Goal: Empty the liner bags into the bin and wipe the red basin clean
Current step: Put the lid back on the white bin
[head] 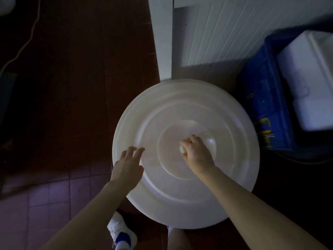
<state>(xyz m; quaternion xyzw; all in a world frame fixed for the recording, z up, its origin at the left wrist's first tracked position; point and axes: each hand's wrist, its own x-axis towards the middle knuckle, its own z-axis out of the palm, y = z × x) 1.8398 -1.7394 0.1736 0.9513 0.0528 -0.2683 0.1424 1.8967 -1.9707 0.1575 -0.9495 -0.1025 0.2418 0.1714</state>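
A home utility corner: red tiled floor (54, 195), white panelled door (225, 33), blue crate (261, 98).

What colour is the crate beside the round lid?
The crate is blue with yellow marks, seen in the head view.

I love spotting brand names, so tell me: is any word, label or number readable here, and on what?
No text can be read here.
On the blue crate: yellow print on its side, too blurred and dark to read.
On the white lid, the white foam box and the shoe: no writing shows.
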